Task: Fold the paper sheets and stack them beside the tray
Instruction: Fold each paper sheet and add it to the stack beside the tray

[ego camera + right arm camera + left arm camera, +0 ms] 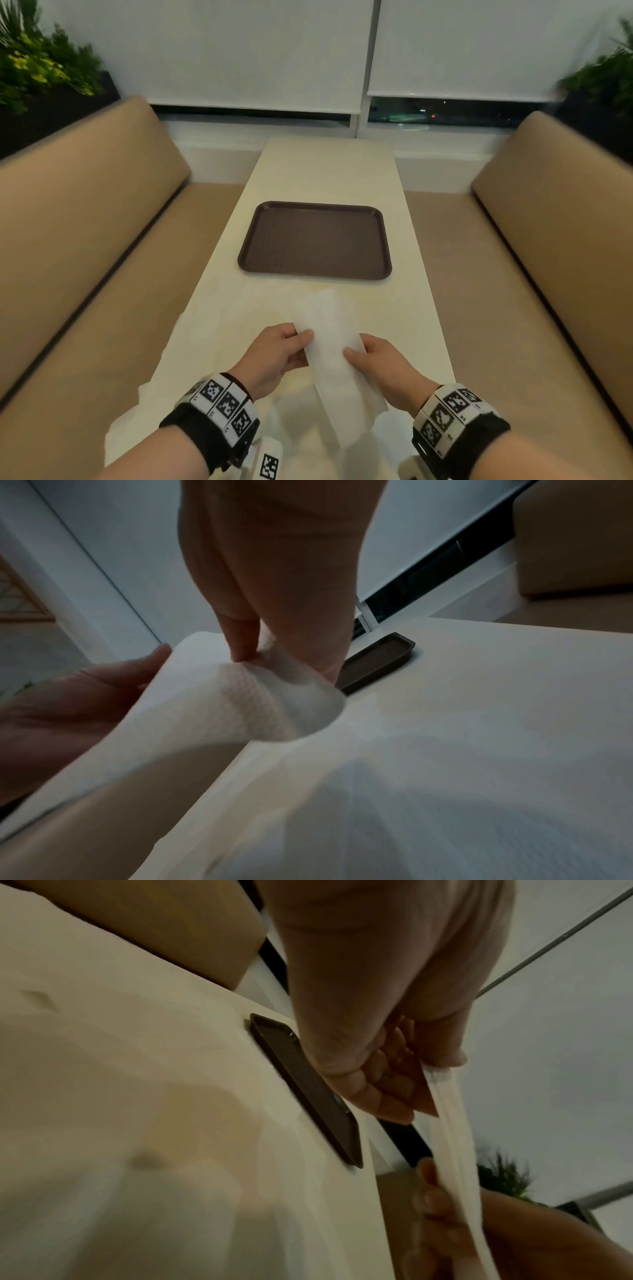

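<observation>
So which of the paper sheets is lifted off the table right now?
The narrow sheet pinched between left hand and right hand; the other sheets lie flat.

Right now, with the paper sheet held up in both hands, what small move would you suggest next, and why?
Probably lower the paper sheet flat onto the table and press its crease: left hand and right hand pinch it by opposite edges in the air, doubled lengthwise, and the brown tray lies just beyond.
</observation>
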Action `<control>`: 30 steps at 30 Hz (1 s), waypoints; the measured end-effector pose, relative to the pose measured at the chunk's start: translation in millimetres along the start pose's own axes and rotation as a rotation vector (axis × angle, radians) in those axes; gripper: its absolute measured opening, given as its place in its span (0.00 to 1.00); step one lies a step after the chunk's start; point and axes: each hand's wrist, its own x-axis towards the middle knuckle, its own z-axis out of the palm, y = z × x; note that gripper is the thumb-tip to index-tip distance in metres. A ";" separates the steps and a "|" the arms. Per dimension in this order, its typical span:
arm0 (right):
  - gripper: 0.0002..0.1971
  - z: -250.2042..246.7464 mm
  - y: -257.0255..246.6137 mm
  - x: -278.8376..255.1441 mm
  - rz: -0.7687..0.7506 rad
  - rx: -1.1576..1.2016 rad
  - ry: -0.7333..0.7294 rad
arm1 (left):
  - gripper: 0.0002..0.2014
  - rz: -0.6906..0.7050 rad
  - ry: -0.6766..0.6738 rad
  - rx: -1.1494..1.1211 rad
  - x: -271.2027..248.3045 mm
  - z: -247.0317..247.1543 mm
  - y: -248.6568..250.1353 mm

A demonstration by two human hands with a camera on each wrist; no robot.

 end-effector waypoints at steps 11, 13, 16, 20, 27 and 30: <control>0.04 33.0 -34.2 -21.2 -0.398 -0.341 0.201 | 0.15 0.251 0.168 0.520 -11.8 27.8 3.2; 0.05 34.8 -35.6 -23.0 -0.382 -0.323 0.201 | 0.09 0.284 0.132 0.572 -13.9 29.5 1.0; 0.09 36.3 -37.4 -26.6 -0.368 -0.273 0.159 | 0.04 0.287 0.091 0.529 -17.2 28.1 0.8; 0.13 30.5 -39.8 -31.8 -0.354 -0.200 0.094 | 0.04 0.273 0.033 0.456 -21.2 20.1 3.7; 0.10 29.0 -34.3 -37.3 -0.329 -0.222 0.117 | 0.12 0.173 -0.090 0.339 -26.8 13.7 -1.7; 0.11 31.6 -34.1 -38.7 -0.312 -0.193 0.166 | 0.11 0.178 -0.065 0.291 -25.2 14.3 -2.2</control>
